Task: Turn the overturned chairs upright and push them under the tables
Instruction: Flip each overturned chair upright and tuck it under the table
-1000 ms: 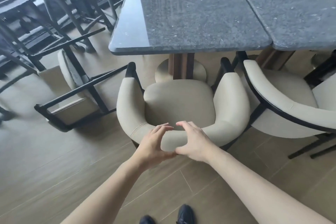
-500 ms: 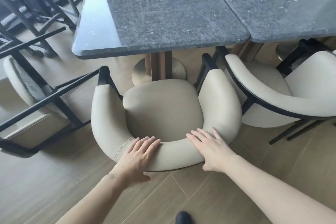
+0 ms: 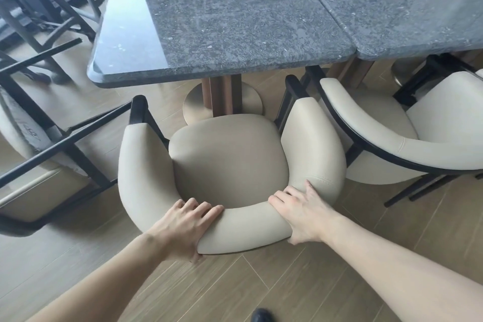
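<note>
A cream upholstered armchair (image 3: 227, 162) with black legs stands upright in front of me, facing a dark stone table (image 3: 222, 21). Its seat front sits just short of the table's edge, near the round pedestal base (image 3: 194, 104). My left hand (image 3: 183, 225) grips the curved backrest on the left, fingers curled over the top and thumb below. My right hand (image 3: 300, 213) grips the backrest on the right in the same way. An overturned chair (image 3: 39, 144) lies on its side on the floor at the left, black legs pointing right.
A second cream armchair (image 3: 392, 144) stands upright close on the right, at a second stone table (image 3: 405, 2) that butts against the first. Dark high stools (image 3: 47, 2) crowd the far left. Wood-plank floor (image 3: 261, 285) lies under me; my shoe tip (image 3: 261, 315) shows at the bottom.
Both hands have gone from lying flat on the backrest to gripping it, set wider apart. The chair and table now appear closer and larger in view.
</note>
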`<move>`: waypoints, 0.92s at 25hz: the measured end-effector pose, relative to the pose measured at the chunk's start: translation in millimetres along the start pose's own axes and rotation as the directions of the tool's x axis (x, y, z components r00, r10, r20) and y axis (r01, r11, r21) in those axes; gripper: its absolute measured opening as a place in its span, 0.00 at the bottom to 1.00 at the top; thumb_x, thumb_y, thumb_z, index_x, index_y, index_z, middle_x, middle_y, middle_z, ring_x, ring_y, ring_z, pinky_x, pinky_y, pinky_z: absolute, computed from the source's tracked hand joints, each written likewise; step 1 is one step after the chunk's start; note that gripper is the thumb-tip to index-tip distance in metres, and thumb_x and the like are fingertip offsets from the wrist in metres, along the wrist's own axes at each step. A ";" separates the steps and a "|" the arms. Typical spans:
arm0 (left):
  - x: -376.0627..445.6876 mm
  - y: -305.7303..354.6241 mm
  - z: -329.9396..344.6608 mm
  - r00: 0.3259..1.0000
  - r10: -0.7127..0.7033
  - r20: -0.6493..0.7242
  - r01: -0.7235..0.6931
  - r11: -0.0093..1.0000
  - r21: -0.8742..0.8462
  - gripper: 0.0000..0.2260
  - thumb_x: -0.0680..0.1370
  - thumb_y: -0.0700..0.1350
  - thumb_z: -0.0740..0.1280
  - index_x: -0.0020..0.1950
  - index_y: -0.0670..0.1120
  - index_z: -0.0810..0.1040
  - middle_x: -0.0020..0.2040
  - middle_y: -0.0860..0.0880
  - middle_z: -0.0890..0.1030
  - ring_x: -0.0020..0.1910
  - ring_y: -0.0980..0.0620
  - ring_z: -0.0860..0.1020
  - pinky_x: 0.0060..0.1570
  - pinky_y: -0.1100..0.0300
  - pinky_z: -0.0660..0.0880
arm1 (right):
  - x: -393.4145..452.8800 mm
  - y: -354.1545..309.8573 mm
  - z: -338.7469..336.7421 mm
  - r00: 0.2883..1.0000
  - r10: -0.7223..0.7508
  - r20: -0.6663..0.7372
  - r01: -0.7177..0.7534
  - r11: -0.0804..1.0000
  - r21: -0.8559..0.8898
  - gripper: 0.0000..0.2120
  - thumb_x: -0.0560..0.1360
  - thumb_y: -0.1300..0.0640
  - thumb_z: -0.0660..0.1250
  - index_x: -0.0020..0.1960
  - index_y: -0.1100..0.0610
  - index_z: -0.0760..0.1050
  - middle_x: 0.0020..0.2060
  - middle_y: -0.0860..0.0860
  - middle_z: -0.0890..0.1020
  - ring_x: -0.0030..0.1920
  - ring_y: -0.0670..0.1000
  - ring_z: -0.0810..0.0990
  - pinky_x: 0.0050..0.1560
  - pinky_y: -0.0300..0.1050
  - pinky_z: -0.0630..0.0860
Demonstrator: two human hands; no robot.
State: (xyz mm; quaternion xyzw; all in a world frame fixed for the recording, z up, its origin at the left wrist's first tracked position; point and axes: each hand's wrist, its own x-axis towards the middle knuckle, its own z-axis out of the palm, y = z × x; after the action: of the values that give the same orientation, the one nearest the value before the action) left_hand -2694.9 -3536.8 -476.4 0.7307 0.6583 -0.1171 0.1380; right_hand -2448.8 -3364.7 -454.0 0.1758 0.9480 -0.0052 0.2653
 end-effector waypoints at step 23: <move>59.0 -65.9 -33.9 0.990 -0.123 0.071 0.117 0.989 0.089 0.47 0.65 0.60 0.75 0.78 0.57 0.54 0.68 0.56 0.70 0.66 0.48 0.72 0.65 0.51 0.70 | 78.4 22.7 -49.2 0.987 0.139 0.080 -0.140 0.990 0.012 0.35 0.63 0.47 0.77 0.63 0.53 0.63 0.55 0.48 0.72 0.58 0.53 0.73 0.58 0.64 0.69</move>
State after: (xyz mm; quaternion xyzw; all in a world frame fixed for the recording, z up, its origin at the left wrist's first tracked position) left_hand -2754.5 -3463.6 -468.7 0.6900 0.6897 -0.1808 0.1248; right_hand -2528.4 -3312.3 -449.4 0.2436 0.9221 -0.0017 0.3006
